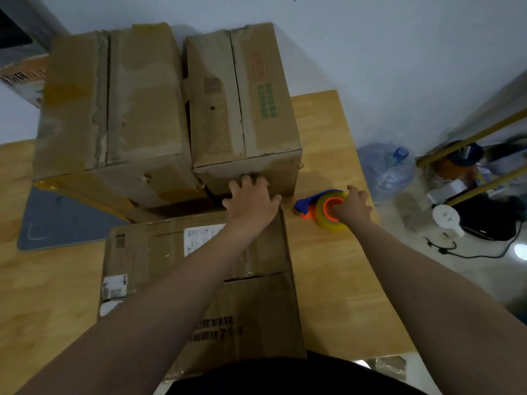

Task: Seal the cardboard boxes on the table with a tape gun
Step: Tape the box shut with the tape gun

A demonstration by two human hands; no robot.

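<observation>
Just right of the near box point(256, 309), by its far corner, the tape gun point(319, 209) sits on the wooden table point(328, 295). Right hand point(353, 208) is curled over it, the grip itself is hidden, looks like a pickup. Blue plastic nose, orange hub, fat yellowish roll.

Head view only. At the near box's far edge the left hand point(251, 201) lies flat, fingers spread, fingertips against the front wall of the back right box point(242, 95). Likely bracing or lining boxes up before taping. Hands apart, one on cardboard, one on tool.

Near box: low, flat, worn corrugated, white labels, printed text. Its centre seam gapes on the right side, so it probably needs tape.

Beyond it, the back right box and back left box point(114, 95) stand taller, touching. Scuffed, torn liner, old tape patches, seams visible.

Left of the near box: smooth grey mat point(65, 220).
</observation>
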